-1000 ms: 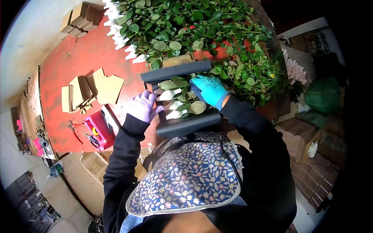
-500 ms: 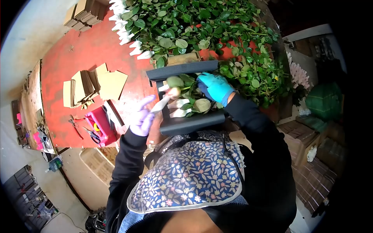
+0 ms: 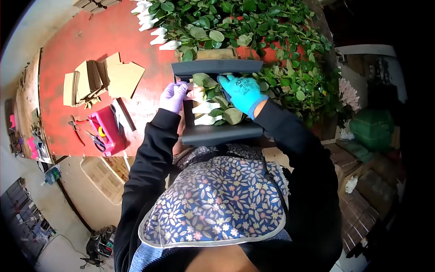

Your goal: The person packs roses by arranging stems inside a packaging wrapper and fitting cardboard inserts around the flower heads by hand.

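A rose with a pale pinkish bloom (image 3: 196, 94) lies in a black holder (image 3: 222, 132), its stem side toward my right hand. My left hand (image 3: 173, 96), in a lilac glove, is closed in a pinch beside the bloom; whatever its fingertips hold is hidden. In a blue glove, my right hand (image 3: 244, 94) closes over the rose's leafy stem, with the grip partly hidden. Below that bloom, two roses covered by white mesh sleeves (image 3: 206, 108) lie side by side. Green leaves (image 3: 233, 116) spread beneath my right hand.
Leafy rose stems (image 3: 253, 27) with white-sleeved heads cover the far side of the red table (image 3: 149, 45). Cardboard pieces (image 3: 97, 77) lie at left. Nearer are a pink bin (image 3: 107, 129), scissors (image 3: 96, 141) and red-handled pliers (image 3: 76, 129). A ribbed black bar (image 3: 217, 67) edges the holder.
My left hand has moved up to the bloom, and the white sleeve it carried no longer shows clearly. The bloom is lower in the holder. The whole view has shifted slightly.
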A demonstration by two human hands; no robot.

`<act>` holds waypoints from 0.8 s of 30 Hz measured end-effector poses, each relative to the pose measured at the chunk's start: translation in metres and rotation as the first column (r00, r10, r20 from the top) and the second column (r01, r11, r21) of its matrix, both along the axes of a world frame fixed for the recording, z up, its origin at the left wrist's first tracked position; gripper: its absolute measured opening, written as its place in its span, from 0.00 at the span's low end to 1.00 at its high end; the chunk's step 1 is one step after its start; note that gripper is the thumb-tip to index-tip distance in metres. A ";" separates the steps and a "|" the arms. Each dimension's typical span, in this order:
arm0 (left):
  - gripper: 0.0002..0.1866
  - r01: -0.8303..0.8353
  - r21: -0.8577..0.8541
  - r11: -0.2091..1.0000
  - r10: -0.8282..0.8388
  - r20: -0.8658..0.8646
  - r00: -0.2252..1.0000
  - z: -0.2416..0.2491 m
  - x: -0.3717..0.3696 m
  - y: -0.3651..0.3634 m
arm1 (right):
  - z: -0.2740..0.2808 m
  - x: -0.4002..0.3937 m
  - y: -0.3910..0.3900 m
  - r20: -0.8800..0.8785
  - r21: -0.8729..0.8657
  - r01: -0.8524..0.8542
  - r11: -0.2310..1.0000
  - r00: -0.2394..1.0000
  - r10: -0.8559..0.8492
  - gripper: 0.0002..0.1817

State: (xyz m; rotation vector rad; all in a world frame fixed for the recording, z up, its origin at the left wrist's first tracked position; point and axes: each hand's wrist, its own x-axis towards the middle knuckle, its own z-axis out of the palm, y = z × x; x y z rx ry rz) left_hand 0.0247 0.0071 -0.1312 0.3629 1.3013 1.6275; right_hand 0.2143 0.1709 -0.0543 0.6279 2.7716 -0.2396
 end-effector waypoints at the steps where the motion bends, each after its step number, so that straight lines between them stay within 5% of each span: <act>1: 0.05 0.025 -0.132 0.991 -0.026 -0.005 1.000 0.017 0.004 0.004 | -0.003 0.000 -0.001 -0.003 0.012 0.004 1.000 1.000 -0.004 0.25; 2: 0.05 0.049 -0.261 0.964 -0.053 -0.007 0.999 0.029 0.008 0.007 | -0.004 0.000 -0.002 -0.006 0.024 0.008 1.000 1.000 -0.008 0.24; 6: 0.04 -0.102 -0.066 0.993 0.105 0.039 0.994 0.009 0.013 0.005 | -0.005 0.001 0.003 -0.062 -0.105 0.009 0.994 0.998 -0.016 0.20; 13: 0.07 -0.202 -0.101 0.974 0.183 -0.172 0.968 0.014 0.001 -0.007 | -0.007 -0.001 0.005 -0.198 -0.128 0.012 0.992 0.979 -0.038 0.10; 17: 0.10 -0.342 -0.190 0.920 0.293 -0.246 0.924 0.015 -0.042 -0.031 | -0.003 0.000 0.007 -0.142 -0.104 0.016 0.994 0.989 -0.031 0.16; 18: 0.11 -0.369 -0.185 0.911 0.329 -0.213 0.920 0.011 -0.066 -0.046 | -0.008 0.004 0.009 -0.156 -0.222 0.068 0.973 0.982 -0.104 0.17; 20: 0.14 -0.499 -0.228 0.836 0.469 -0.175 0.866 0.044 -0.068 -0.045 | -0.006 0.011 0.012 -0.320 -0.184 -0.024 0.983 0.947 -0.037 0.18; 22: 0.15 -0.382 -0.206 0.901 0.360 -0.139 0.923 0.042 -0.066 -0.056 | 0.000 0.015 0.012 -0.466 -0.397 -0.012 0.918 0.864 -0.191 0.17; 24: 0.11 0.149 -0.127 0.981 -0.166 -0.135 0.977 0.017 -0.059 -0.067 | 0.011 0.025 0.014 -0.423 -0.676 -0.085 0.732 0.858 -0.292 0.19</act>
